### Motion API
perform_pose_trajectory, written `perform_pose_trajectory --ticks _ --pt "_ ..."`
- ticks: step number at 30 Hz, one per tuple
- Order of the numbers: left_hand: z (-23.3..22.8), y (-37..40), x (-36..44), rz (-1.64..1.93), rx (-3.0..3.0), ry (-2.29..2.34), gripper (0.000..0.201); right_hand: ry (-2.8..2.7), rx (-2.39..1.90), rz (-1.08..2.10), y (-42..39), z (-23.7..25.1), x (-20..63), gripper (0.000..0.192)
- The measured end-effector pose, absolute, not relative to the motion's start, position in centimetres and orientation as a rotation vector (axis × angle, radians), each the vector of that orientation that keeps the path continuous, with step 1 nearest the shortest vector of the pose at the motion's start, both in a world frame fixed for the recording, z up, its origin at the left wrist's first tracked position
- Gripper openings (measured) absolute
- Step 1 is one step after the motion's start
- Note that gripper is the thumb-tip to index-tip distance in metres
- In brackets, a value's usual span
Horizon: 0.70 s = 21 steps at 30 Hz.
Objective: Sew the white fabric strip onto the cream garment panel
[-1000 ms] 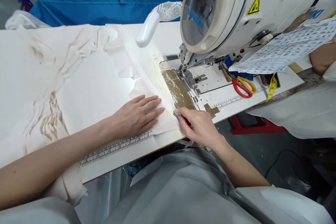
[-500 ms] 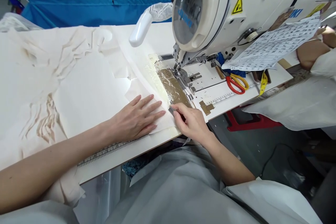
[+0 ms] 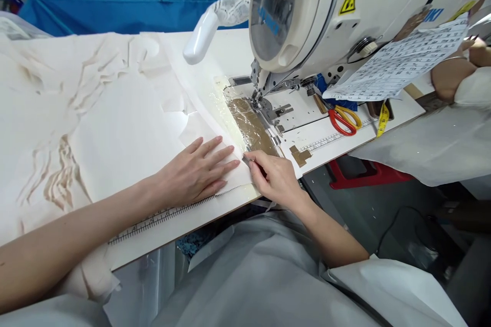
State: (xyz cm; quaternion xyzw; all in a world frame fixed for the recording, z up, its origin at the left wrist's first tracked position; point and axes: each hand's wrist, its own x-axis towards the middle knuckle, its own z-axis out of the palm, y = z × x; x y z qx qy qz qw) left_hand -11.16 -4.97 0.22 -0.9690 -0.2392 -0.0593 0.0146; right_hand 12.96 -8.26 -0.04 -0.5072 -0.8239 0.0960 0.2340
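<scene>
Thin cream fabric [image 3: 86, 92]: lay across the white surface [image 3: 233, 53]; seemed light, soft, best held by its edge.
Left hand [image 3: 197, 168]: spread flat on it.
Right hand [image 3: 274, 176]: pinched a small grey metal tool [image 3: 246, 160].

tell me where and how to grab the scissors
Take the scissors by the red loop, probably from the near edge of the table: the handles point that way, lie uncovered and offer openings, while the opposite end runs toward the sewing machine and is hard to make out.
</scene>
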Motion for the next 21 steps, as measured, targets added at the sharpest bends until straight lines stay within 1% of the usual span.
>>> perform_pose_trajectory --ticks 5,9,11,13,15,17,21 --pt "0.3 -5.0 -11.1 -0.178 -3.005 -0.734 0.047 -2.309 -1.379 0.212 -8.0 -0.1 12.7 0.027" --pt "0.4 -5.0 -11.1 -0.181 -3.019 -0.766 0.047 -2.423 -1.379 0.212 -8.0 1.1 13.0 0.03" --pt "0.5 -5.0 -11.1 -0.18 -3.028 -0.774 0.047 -2.485 -1.387 0.278 -8.1 2.0 13.6 0.029" --pt "0.6 -5.0 -11.1 -0.177 -3.041 -0.773 0.047 -2.48 -1.418 0.412 -8.4 2.5 14.4 0.027" --pt "0.6 -5.1 -11.1 -0.187 -3.056 -0.785 0.047 -2.378 -1.468 0.548 -8.6 2.6 14.9 0.024" --pt "0.6 -5.1 -11.0 -0.196 -3.066 -0.792 0.048 -2.233 -1.515 0.604 -8.9 2.1 15.0 0.023" --pt "0.7 -5.2 -11.0 -0.145 -3.057 -0.754 0.051 -2.149 -1.509 0.443 -9.6 0.7 14.3 0.026"
